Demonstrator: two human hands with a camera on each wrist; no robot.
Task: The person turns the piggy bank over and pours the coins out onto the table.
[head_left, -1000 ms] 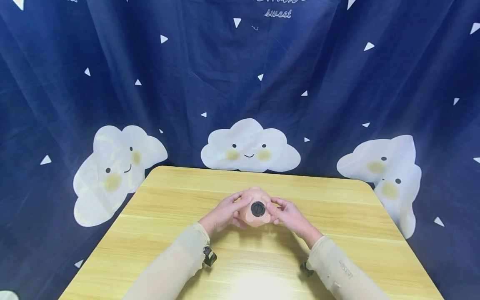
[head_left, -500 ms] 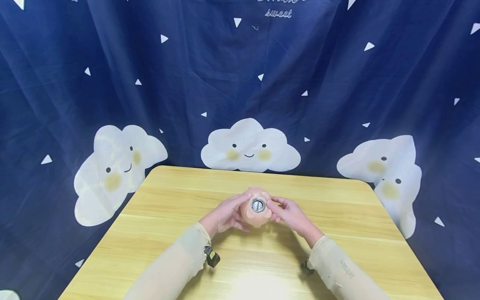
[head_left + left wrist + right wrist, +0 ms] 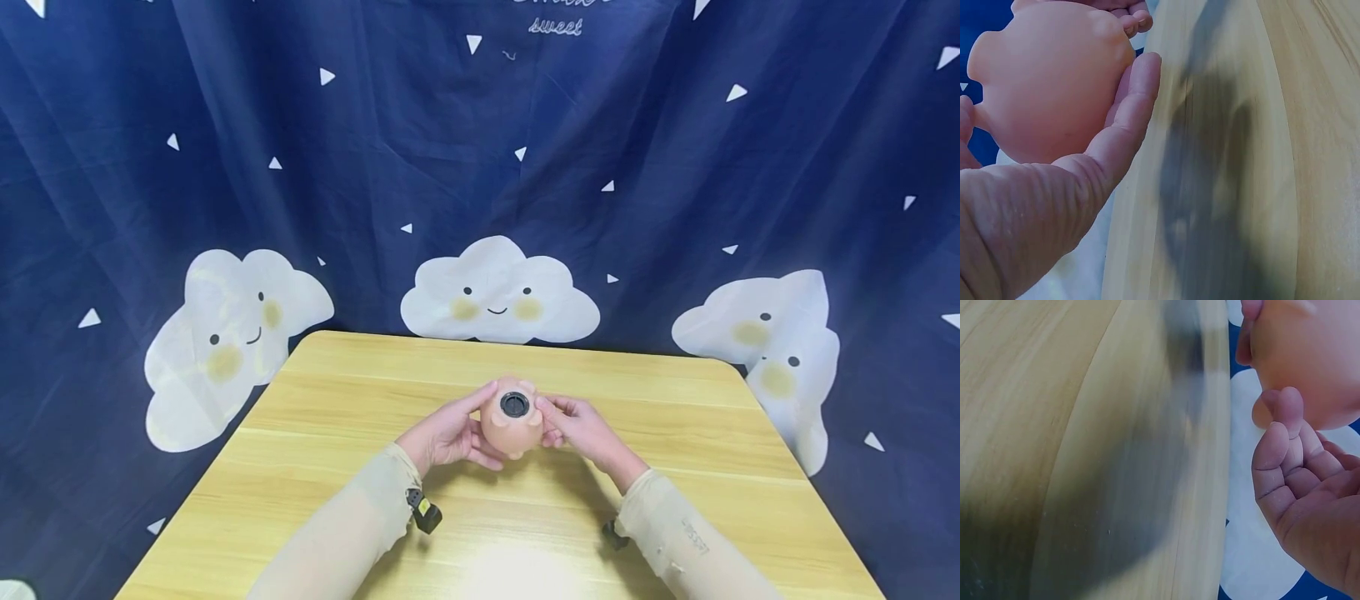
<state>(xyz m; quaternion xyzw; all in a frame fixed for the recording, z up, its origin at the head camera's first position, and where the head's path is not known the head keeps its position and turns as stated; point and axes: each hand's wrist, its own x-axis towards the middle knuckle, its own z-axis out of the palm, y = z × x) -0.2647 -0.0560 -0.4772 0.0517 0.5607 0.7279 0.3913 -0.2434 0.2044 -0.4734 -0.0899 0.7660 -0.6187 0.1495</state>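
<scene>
Resting between both hands' fingers [image 3: 480,398]: toy [image 3: 510,425]

Both forearms, in pale beige sleeves, reach forward from the lower edge of the head view and converge toward the middle. The left hand [image 3: 448,435] is turned palm inward, its index finger stretched forward and up, the other fingers loosely bent beneath; in the left wrist view its thumb [image 3: 1124,119] lies long and nearly straight, pressing sideways. The right hand [image 3: 581,429] mirrors it, palm facing left, fingers curled inward; the right wrist view shows its fingers [image 3: 1285,456] folded toward the palm, tips pointing up. Each wrist carries a small dark device strapped to its underside, and both wrists are held slightly raised.
</scene>
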